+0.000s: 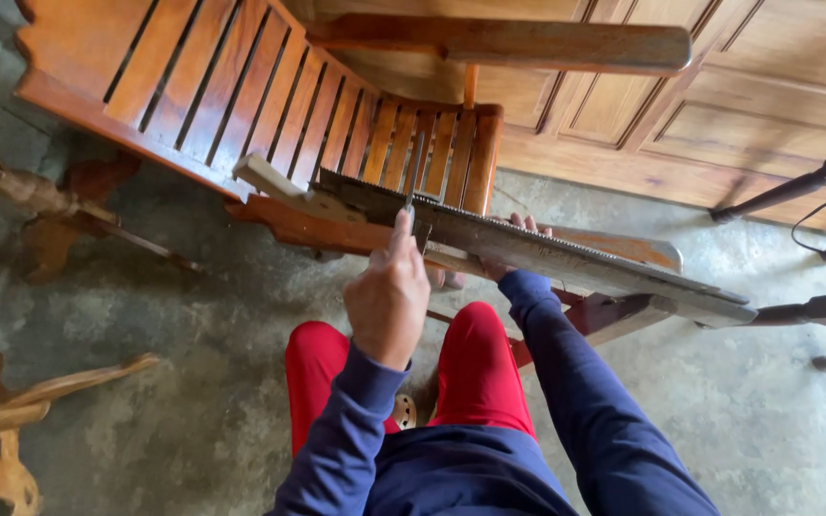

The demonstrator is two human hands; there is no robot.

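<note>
Saw blade across slatted wooden chair.
Left hand (389,291) is pinching a thin file (413,182) at the saw blade (547,256); right hand (518,239) is gripping the blade from beneath, against the chair (241,96).

A long grey toothed handsaw blade (528,250) lies teeth-up, slanting across the lower rail of a slatted brown wooden chair (270,105).

Head camera looks steeply down, close over the lap toward the floor (193,382).
</note>
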